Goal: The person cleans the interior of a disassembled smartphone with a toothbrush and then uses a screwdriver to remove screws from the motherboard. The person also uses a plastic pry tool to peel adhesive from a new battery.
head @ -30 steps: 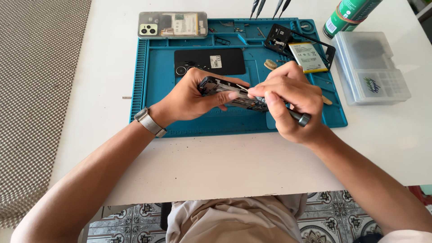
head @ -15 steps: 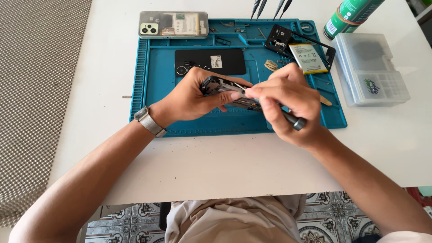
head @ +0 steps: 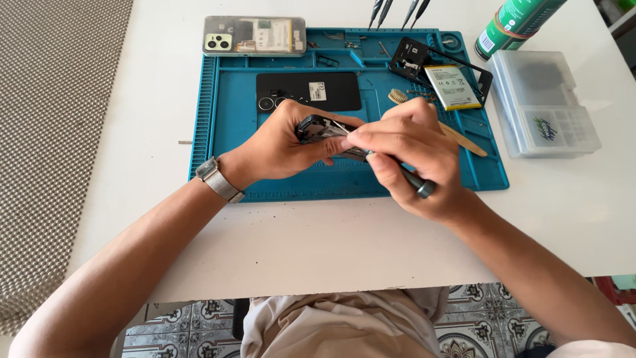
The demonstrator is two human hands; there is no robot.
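My left hand (head: 281, 146) grips an opened dark phone body (head: 318, 129), held tilted just above the blue repair mat (head: 232, 139). My right hand (head: 414, 156) holds a thin dark-handled tool (head: 417, 184), its metal tip resting on the phone's top edge near my left thumb. A metal watch (head: 218, 179) sits on my left wrist. My fingers hide most of the phone.
On the mat lie a black back cover (head: 311, 91), a yellow-labelled battery (head: 452, 86), a black frame piece (head: 411, 58) and a wooden-handled brush (head: 457, 136). Another phone (head: 255, 34) sits at the mat's top edge. A clear plastic box (head: 543, 103) and a green can (head: 517, 23) stand on the right.
Both hands stayed over the mat's centre. The right hand shifted slightly left and the tool tip moved along the phone's edge.
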